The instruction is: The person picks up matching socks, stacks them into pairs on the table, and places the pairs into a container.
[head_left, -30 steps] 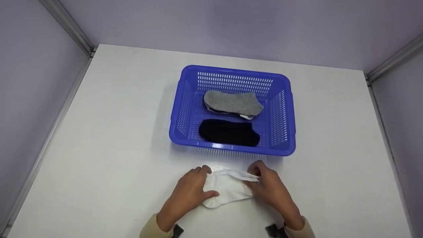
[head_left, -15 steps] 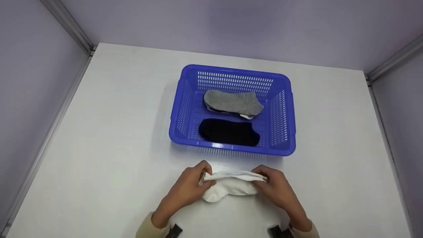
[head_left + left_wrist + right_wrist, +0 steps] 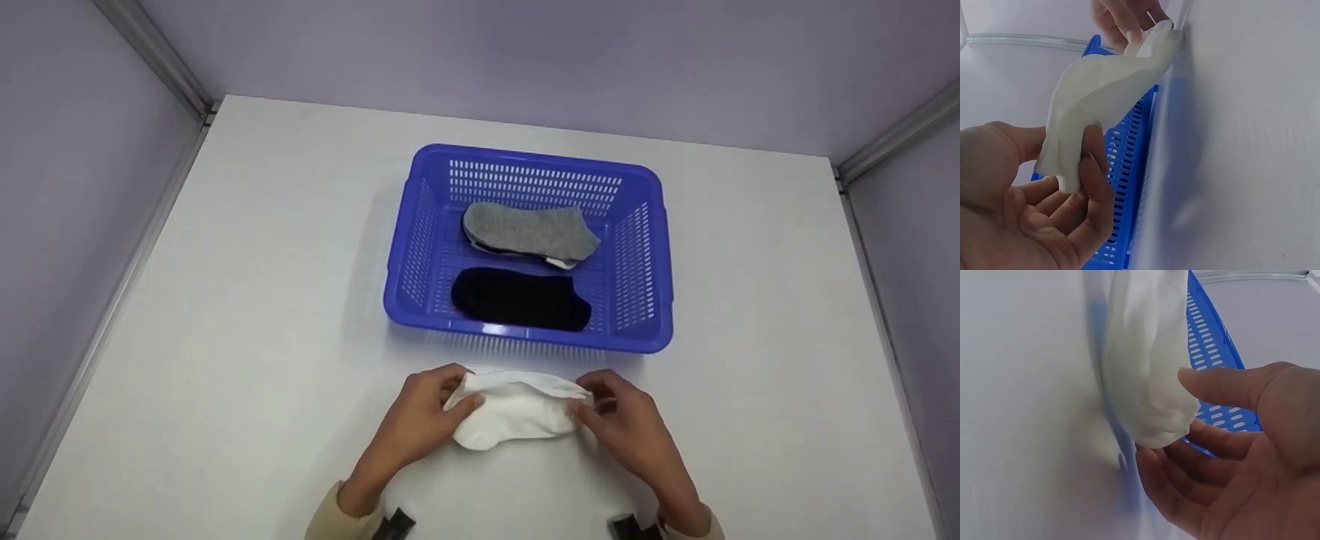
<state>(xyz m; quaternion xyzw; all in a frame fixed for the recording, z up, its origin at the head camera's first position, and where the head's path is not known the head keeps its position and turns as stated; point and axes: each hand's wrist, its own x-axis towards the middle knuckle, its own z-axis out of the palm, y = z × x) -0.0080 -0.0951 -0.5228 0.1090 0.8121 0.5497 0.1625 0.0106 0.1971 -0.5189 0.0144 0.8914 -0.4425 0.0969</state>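
A white ankle sock (image 3: pixel 514 416) is stretched sideways just in front of the basket, its opening toward the far side. My left hand (image 3: pixel 420 412) pinches one end between thumb and fingers; the left wrist view shows the sock (image 3: pixel 1092 93) draping from that grip. At the other end my right hand (image 3: pixel 630 427) holds the sock, thumb on the near face and fingers curled behind. In the right wrist view the thumb of the right hand (image 3: pixel 1292 416) touches the edge of the cloth while fingertips sit under its rounded end. Whether one or two socks are layered, I cannot tell.
Beyond the hands stands a blue perforated basket (image 3: pixel 525 335) on the white table (image 3: pixel 247 300). Inside it lie a black sock (image 3: pixel 521 300) near the front and a grey sock (image 3: pixel 529 232) atop darker and white fabric behind. Pale panels (image 3: pixel 525 67) enclose the table.
The left hand shifted its hold to the sock's opening edge, then slightly left and back round the end. The sock has been raised and spread; its opening now faces farther away. The basket stays put.
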